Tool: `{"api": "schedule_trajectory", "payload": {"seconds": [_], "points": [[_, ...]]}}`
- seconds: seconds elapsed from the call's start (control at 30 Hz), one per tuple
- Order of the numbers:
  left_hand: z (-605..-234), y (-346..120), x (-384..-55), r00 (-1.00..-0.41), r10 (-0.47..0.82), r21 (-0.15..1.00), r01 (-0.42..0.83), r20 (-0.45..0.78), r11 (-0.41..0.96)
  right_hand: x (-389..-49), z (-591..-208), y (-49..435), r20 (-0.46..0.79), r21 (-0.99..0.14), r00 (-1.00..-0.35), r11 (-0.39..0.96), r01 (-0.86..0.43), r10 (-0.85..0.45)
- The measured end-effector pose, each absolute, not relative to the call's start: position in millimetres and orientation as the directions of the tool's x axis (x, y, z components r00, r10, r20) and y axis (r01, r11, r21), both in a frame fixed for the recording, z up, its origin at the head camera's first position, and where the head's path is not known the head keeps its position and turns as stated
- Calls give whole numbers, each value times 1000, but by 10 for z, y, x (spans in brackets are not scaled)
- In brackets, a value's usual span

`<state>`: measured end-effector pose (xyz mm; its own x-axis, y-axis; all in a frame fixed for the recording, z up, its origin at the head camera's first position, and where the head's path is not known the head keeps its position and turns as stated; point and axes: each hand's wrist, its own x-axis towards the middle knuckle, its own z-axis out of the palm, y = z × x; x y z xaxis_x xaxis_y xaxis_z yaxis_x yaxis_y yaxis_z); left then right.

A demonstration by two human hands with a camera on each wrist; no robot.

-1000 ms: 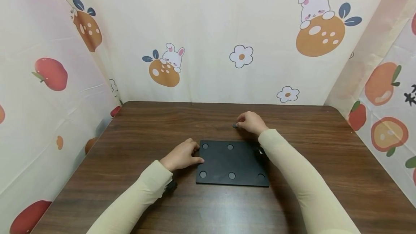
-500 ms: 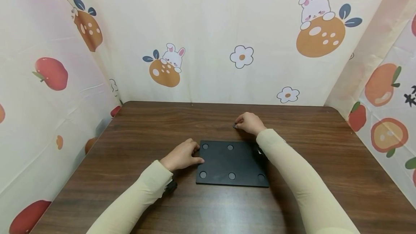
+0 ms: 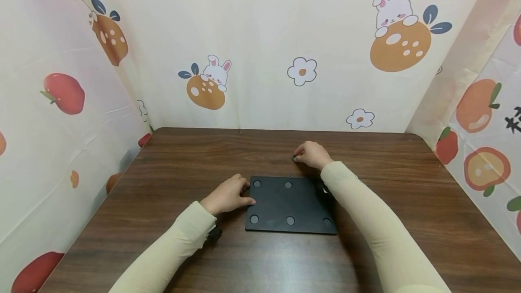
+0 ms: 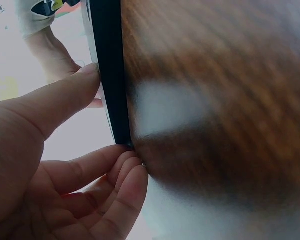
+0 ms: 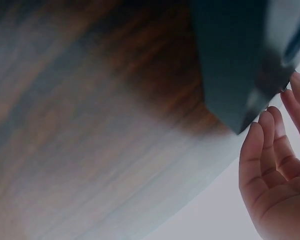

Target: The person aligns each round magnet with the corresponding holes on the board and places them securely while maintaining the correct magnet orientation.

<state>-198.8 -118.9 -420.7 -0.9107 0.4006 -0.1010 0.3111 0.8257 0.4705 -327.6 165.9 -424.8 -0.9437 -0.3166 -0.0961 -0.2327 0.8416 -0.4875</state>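
Note:
A flat black rectangular board lies on the table, with several round recesses along its near and far edges. My left hand grips the board's left edge, thumb on the top face and fingers curled against the side; the left wrist view shows the same thumb on the board's rim. Beyond the board, my right hand pinches a small dark round piece between thumb and fingertips, just over the table. The right sleeve covers the board's far right corner.
The brown wood-grain table ends at a printed cloth backdrop at the back, with more cloth at both sides. A small black device sits under the left wrist.
The small dark piece has tilted slightly between the right fingertips, and the right forearm has shifted a little to the left. The left hand and the board stay put.

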Motion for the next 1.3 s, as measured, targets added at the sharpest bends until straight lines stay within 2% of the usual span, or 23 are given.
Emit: {"api": "schedule_trajectory", "payload": {"seconds": [0.9,1.3], "points": [[-4212,-1184,-1996,-914,389,482,293,-111,826,-3177,-4128,1702,-84,-471,-933,839,-271,-349],[-4204,-1187,-1983,-913,393,481,297,-110,825,-3131,-4120,1765,-9,-480,-924,812,-332,-383]]}}
